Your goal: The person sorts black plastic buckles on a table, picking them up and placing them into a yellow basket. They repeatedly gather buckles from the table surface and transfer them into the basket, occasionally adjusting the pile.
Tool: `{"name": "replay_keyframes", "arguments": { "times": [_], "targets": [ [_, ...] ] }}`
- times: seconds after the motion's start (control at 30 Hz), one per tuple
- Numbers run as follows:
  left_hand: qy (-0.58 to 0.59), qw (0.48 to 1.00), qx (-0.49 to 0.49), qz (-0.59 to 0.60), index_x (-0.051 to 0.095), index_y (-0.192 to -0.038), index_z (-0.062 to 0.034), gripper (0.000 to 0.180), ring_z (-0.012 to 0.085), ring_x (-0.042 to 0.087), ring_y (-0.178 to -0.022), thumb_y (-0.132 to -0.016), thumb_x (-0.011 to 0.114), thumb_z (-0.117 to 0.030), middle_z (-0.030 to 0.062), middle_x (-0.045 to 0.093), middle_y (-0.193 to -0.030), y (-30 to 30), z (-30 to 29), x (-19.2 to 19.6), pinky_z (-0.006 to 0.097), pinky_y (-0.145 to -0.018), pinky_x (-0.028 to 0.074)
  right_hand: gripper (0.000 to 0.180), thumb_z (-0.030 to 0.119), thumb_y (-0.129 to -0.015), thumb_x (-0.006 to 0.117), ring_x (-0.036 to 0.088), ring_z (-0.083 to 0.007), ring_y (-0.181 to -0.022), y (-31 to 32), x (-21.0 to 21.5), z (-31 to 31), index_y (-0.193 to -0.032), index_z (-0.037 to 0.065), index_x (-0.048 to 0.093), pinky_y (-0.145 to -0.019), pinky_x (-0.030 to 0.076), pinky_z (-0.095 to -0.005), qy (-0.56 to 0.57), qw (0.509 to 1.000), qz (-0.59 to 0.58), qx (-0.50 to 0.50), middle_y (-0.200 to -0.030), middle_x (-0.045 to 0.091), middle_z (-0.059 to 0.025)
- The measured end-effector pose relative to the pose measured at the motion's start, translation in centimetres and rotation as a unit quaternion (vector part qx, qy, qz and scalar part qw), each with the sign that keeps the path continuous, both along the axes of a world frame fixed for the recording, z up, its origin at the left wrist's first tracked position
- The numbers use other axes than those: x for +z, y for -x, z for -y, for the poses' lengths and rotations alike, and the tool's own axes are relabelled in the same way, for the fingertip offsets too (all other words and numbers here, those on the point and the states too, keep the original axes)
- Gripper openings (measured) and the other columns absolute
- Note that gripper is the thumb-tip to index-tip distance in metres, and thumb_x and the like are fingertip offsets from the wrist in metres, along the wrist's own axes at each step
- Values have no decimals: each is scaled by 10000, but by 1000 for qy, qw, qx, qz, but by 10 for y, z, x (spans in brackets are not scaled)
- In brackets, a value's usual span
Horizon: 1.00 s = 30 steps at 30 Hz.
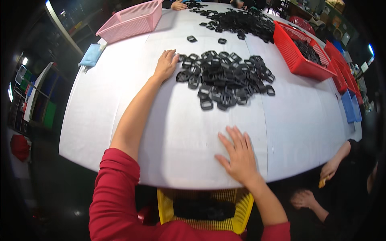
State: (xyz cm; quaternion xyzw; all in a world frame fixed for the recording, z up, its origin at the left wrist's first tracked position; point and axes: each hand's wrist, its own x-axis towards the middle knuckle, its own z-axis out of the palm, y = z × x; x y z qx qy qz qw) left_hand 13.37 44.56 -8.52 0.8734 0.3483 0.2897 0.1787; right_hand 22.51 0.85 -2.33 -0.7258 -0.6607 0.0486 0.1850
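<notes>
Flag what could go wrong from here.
1. Scatter: the left hand is beside the near pile of loose, overlapping black pieces; a quick sweep might spread them.
2. Mixing: two stray pieces lie between that pile and the larger far pile, so the two could get mixed.
3. Drops: the yellow basket sits at the near table edge; pieces pushed over beside it could miss it.

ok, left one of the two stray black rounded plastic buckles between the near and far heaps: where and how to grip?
Probably pinch opposite outer edges, coming from above with the left hand, the nearer one. That black plastic buckle appears to lie flat on the white table, apart from other pieces, so its rim looks free all round.
</notes>
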Motion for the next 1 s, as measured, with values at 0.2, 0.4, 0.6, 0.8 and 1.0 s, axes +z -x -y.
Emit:
{"name": "replay_keyframes", "arguments": {
  "times": [0.2,0.4,0.6,0.8,1.0],
  "targets": [
    [21,999,-10,-44,524,-1363,-259,577,277,332,-1408,-1002,194,-565,-6,491,-1432,-72,-70,22,640,-1132,92,571,429,-863,653,358,-322,-1370,1,13,-7,-1337,133,532,-1116,265,-526,28,998,-49,5,-1445,430,-131],
    [70,951,-297,-59,610,-1221,-158,489,189,493,-1233,-1033,249,-430,24,573,-1280,-60,-13,37,488,-1097,227,579,425,-861,661,372,-322,-1363,-2,11,-5,-1330,110,533,-1118,265,-523,10,999,-41,-9,-1435,441,-127],
    [8,973,-227,42,626,-1162,-70,328,319,540,-1167,-967,483,-292,144,626,-1180,-28,102,39,402,-1023,404,610,419,-875,637,351,-324,-1370,2,0,-5,-1372,99,483,-1126,242,-526,-42,999,-33,-8,-1431,430,-139],
    [30,989,-97,103,645,-1173,-107,320,306,500,-1211,-939,551,-306,103,598,-1273,-5,205,34,404,-1039,388,807,446,-828,681,298,-364,-1385,15,-17,-16,-1474,118,325,-1130,218,-548,-89,991,-79,-69,-1474,328,-196],
    [89,982,-96,139,614,-1205,-67,306,320,479,-1226,-916,558,-150,147,578,-1272,10,295,37,409,-1053,375,933,250,-703,811,271,-425,-1377,27,-11,-15,-1484,148,310,-1139,227,-537,-113,982,-99,-115,-1493,275,-199]
  ]
}}
